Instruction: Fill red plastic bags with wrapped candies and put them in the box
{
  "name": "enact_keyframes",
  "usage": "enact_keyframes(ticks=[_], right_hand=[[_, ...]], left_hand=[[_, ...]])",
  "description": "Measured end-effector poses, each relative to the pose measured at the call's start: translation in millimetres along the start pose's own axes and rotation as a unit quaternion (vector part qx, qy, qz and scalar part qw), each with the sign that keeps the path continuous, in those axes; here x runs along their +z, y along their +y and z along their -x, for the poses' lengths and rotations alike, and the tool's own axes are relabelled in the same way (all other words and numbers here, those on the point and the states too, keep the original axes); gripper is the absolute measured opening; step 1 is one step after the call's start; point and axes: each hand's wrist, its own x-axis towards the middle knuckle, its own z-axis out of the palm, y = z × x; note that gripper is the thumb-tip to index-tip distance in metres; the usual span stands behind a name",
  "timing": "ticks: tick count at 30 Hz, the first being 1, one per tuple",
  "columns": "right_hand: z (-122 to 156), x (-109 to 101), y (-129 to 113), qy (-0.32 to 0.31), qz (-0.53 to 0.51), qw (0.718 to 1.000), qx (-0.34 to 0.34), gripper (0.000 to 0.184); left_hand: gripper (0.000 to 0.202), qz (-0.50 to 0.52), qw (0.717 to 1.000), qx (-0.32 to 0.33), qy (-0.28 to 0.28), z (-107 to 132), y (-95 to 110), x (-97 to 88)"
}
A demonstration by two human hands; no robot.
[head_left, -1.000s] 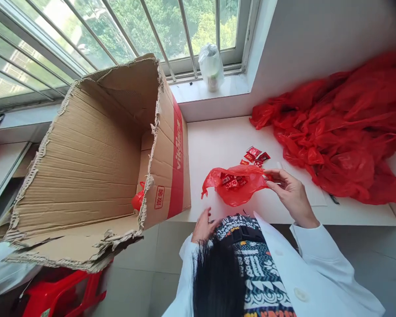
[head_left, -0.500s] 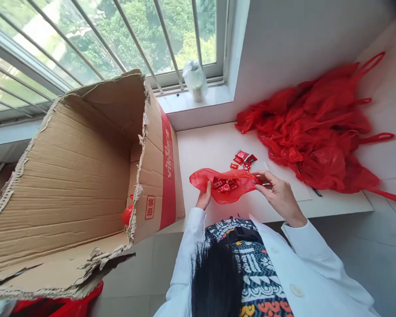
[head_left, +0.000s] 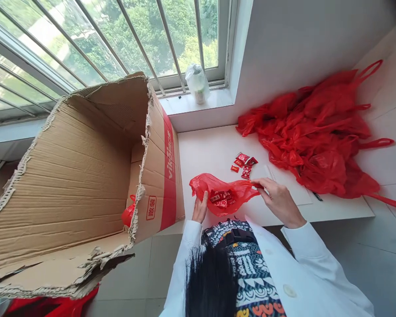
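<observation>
the left hand [head_left: 200,209], at the near left, had thumb and fingers closed loosely about the side of the red bag [head_left: 241,194]; the right hand [head_left: 279,200] pinched its right end tightly. the bag sat at the near edge of the table [head_left: 207,152] — packets [head_left: 222,198] inside. judged step: spreading the mouth; the next move called for a steady rim. farther off — loose packets [head_left: 239,163].

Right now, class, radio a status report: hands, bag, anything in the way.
Right hand pinching bag, left hand at its side. Bag open, packets inside. Nothing visibly blocking it.
</observation>
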Motion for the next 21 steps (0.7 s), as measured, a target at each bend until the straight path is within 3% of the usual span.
enact_keyframes(ticks=[6, 10, 14, 17, 21], right_hand=[[18, 0, 2, -0.082, 0.046, 0.995, -0.034, 0.035], [27, -2, -2, -0.113, 0.052, 0.990, -0.060, 0.041], [31, -3, -3, -0.100, 0.053, 0.992, -0.058, 0.042], [30, -6, -6, -0.066, 0.048, 0.995, -0.053, 0.038], [24, -14, -21, -0.062, 0.036, 0.996, -0.056, 0.033]], left_hand=[[0.077, -0.021, 1.000, 0.001, -0.020, -5, -19, -14.4], [0.074, -0.044, 0.998, 0.038, -0.031, -22, 1, -13.6], [0.062, 0.076, 0.989, 0.094, -0.091, -30, 31, -0.6], [0.058, 0.155, 0.977, 0.100, -0.108, -18, 41, 11.7], [0.051, 0.085, 0.988, 0.106, -0.075, 11, 39, 23.3]])
